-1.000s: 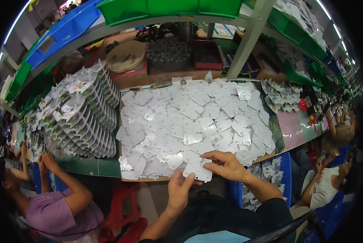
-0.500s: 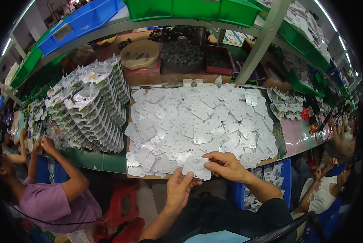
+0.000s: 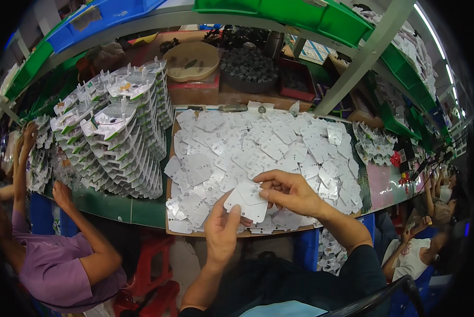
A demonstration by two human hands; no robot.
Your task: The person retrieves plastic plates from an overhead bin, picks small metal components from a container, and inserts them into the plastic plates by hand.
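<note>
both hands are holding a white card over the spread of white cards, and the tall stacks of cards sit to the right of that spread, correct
Not quite. In the head view the left hand and right hand do hold a white card over the spread of white cards, but the tall stacks sit to its left, not its right.

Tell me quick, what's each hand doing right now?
Left hand: closed on the white card, pinching its lower edge.
Right hand: closed on the same card, gripping its top.

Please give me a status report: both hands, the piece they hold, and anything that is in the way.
Left hand and right hand both pinch one flat white plastic piece. Held above brown tray heaped with like pieces. Nothing between hands.
</note>
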